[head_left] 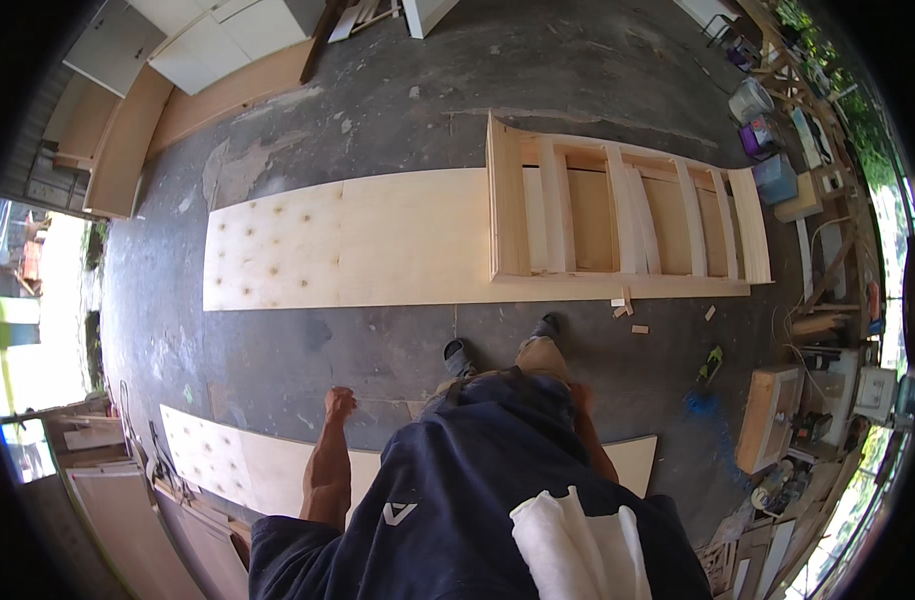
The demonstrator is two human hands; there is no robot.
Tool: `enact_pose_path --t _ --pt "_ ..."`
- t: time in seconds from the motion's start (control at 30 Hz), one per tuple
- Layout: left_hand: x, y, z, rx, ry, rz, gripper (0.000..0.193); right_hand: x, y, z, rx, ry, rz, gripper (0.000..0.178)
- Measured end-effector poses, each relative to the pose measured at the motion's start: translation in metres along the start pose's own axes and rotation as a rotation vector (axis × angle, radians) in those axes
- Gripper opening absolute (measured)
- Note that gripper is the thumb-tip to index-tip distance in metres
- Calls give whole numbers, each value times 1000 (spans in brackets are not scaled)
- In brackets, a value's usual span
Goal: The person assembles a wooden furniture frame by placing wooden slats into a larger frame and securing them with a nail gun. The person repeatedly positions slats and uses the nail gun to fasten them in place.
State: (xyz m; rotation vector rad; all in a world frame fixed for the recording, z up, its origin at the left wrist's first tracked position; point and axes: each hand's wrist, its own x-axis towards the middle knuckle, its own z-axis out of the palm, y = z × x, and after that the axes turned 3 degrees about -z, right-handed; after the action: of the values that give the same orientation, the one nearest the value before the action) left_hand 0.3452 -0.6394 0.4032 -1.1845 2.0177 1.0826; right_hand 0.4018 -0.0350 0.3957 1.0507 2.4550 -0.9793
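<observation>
My left hand [340,402] hangs over the dark floor, away from my body, its fingers curled in and nothing showing in them. Beside my right hip my right hand [580,396] is mostly covered by my shirt, so its fingers do not show. In front of my feet lies a long pale plywood panel [407,240], its left part marked with several dark spots. A wooden frame [509,215] with several crosspieces rests on the panel's right part. Neither hand touches the panel or the frame.
Another plywood panel [207,450] lies behind me. Small wood offcuts [640,329] and a green tool [712,362] are on the floor to the right. A wooden cabinet [767,418] and tubs [774,178] line the right side; white cabinets [207,55] stand far left.
</observation>
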Motion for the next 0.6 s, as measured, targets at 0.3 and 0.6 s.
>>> enact_pose_path --t 0.3,0.6 --pt "34 184 82 -61 -250 477 28 -23 36 30 -378 -147 -288 35" --pt "-38 159 181 429 -583 607 32 -30 36 44 -230 -3 -224 35"
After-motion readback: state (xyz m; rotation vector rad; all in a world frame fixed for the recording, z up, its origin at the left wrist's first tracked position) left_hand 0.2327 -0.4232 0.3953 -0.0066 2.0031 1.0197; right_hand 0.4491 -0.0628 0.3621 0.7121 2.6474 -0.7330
